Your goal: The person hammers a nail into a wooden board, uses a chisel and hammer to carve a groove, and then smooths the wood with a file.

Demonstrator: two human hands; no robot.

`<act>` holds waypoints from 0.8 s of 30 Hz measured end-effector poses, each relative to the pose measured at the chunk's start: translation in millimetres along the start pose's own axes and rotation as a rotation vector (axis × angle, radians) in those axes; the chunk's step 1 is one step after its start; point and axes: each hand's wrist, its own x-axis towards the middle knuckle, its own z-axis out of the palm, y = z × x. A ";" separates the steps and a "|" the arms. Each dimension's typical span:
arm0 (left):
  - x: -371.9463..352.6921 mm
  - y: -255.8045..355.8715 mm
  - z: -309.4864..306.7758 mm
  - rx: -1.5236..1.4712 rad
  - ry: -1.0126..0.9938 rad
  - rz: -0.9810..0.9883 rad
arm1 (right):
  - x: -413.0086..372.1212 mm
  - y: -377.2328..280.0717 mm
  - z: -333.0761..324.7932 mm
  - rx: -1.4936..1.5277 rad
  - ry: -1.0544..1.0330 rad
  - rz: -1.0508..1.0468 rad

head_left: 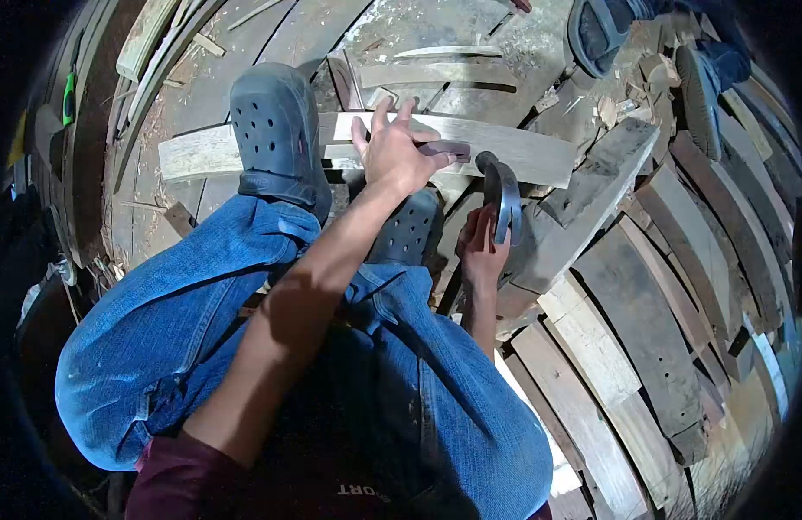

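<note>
A pale curved wooden plank [518, 154] lies across the floor in front of me, with my shod left foot on its left part. My left hand [394, 159] rests over the plank, fingers spread on its far side. Between its thumb and forefinger is a short dark block [454, 151], lying along the plank; its other end is hidden under the hand. My right hand [482, 247] grips a claw hammer [507, 201], mostly hiding the handle. The hammer's round striking face is just right of the block's end, with a small gap between them.
Under the plank's right end is a thick timber block [605, 178]. Stacked boards [648, 347] fill the right side. Another curved piece [444, 74] lies beyond the plank. A co-worker's sandal [594, 36] is at the top right. Wood chips litter the floor.
</note>
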 end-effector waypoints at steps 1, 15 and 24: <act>0.3 0.1 -0.3 0.001 0.003 0.000 | 1.9 4.1 -2.0 -0.050 -0.021 -0.033; 0.3 -15.8 3.1 -0.028 -0.044 0.108 | 18.1 50.2 -18.0 -0.444 -0.095 -0.385; 1.3 -12.6 2.6 -0.041 -0.039 0.060 | 16.5 15.2 3.7 -0.453 -0.042 -0.698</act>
